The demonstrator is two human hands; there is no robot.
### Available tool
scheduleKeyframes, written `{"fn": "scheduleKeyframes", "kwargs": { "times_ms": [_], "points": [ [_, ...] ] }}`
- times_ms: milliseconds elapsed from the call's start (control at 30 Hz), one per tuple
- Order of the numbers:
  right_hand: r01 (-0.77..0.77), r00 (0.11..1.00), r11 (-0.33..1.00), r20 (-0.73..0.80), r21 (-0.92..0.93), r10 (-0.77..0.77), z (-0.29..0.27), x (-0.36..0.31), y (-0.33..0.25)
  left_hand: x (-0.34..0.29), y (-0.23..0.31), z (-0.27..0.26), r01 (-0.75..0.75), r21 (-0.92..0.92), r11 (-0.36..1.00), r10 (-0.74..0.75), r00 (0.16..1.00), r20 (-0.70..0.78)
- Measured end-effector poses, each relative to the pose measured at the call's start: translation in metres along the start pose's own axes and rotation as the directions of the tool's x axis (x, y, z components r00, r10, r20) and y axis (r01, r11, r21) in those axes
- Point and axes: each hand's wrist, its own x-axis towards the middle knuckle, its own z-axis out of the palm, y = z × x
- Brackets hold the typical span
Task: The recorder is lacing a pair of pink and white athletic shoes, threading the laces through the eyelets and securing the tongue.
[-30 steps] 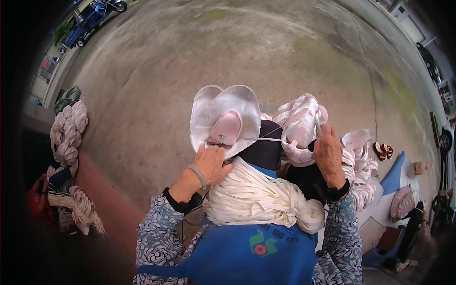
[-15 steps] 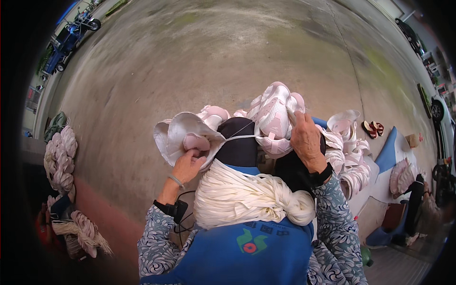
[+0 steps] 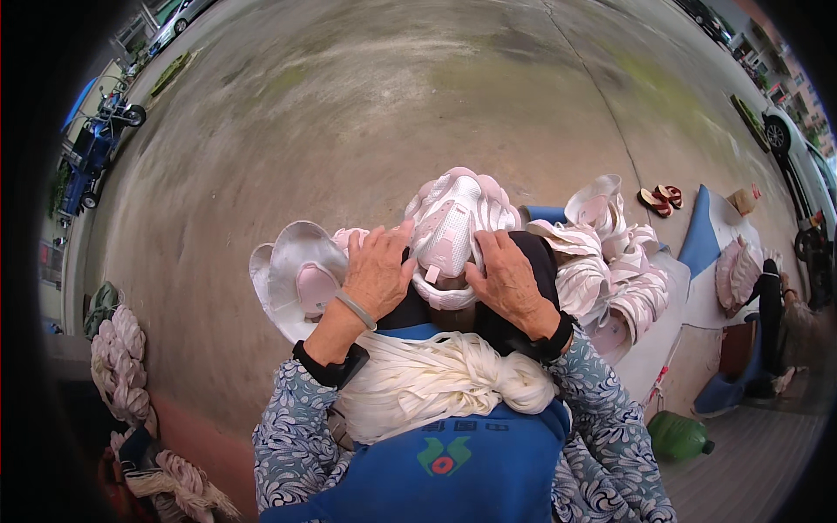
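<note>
A stack of white-and-pink mesh shoe uppers (image 3: 449,228) lies between my knees, the nearest one with its collar toward me. My left hand (image 3: 377,272) is beside the stack's left side, fingers stretched out and holding nothing visible. At the right edge of the nearest upper, my right hand (image 3: 510,281) has its thumb and curled fingers closed on the collar. More uppers, one a wide pale piece with a pink tongue (image 3: 316,289), rest left of my left hand. Across my lap lies a thick bundle of cream-white laces (image 3: 427,379), knotted at its right end.
Heaped shoe uppers (image 3: 610,261) stand close on my right. Beyond are red-and-black sandals (image 3: 661,200), blue-and-white sheeting (image 3: 700,231) and a green bottle (image 3: 678,436). Bundled uppers (image 3: 119,366) lie at far left. A person's arm (image 3: 771,305) shows at far right. Vehicles stand around the concrete yard.
My left hand has left the pale upper and moved right to the stack. The lace stretched taut between the uppers no longer shows. My right hand has shifted lower on the nearest upper.
</note>
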Motion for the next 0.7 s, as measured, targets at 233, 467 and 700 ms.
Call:
{"fn": "scheduleKeyframes", "kwargs": {
  "times_ms": [233,467,700],
  "points": [
    [0.109,0.994,0.989,-0.016,0.101,-0.108,0.001,0.005,-0.017,0.022,0.003,-0.015,0.068,-0.284,0.956,0.024,0.951,0.307],
    [-0.056,0.998,0.872,0.011,0.486,0.058,0.002,0.016,-0.01,-0.004,-0.038,-0.02,0.095,-0.315,0.944,-0.039,0.983,0.179],
    [-0.218,0.963,0.884,0.24,0.413,0.125,0.034,0.018,0.011,-0.043,-0.072,-0.029,0.245,-0.566,0.787,-0.276,0.961,0.032]
  ]
}}
